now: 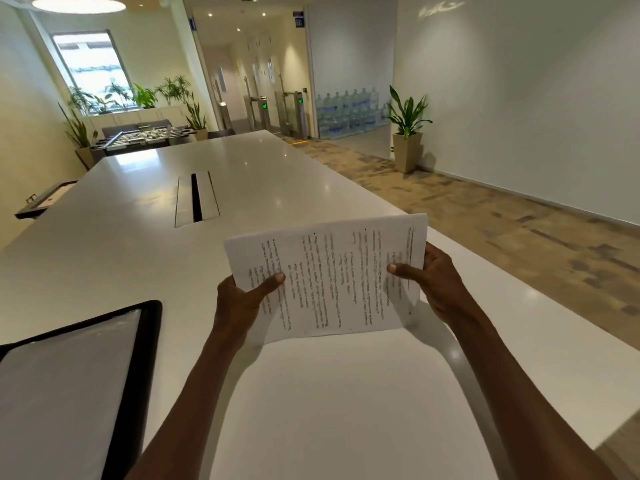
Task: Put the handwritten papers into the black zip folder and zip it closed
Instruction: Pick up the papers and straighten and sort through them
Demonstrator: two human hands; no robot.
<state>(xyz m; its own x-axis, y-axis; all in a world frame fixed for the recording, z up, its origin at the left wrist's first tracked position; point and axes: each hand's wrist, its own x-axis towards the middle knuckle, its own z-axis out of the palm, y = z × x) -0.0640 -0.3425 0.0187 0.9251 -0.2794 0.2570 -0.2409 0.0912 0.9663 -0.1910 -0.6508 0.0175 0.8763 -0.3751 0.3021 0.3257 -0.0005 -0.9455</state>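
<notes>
I hold a stack of handwritten papers [329, 275] up above the white table [138, 237], turned sideways so the lines of writing run vertically. My left hand [242, 299] grips the stack's left edge, thumb on top. My right hand [436, 282] grips the right edge, thumb lying across the page. The black zip folder [145, 358] lies open on the table at the lower left, showing a clear inner sleeve; it is apart from both hands.
A cable slot [196, 201] is set into the table's middle. The table's right edge runs diagonally past my right arm, with carpeted floor beyond. A potted plant [407, 133] stands by the far wall, and a foosball table [138, 136] beyond the table's far end.
</notes>
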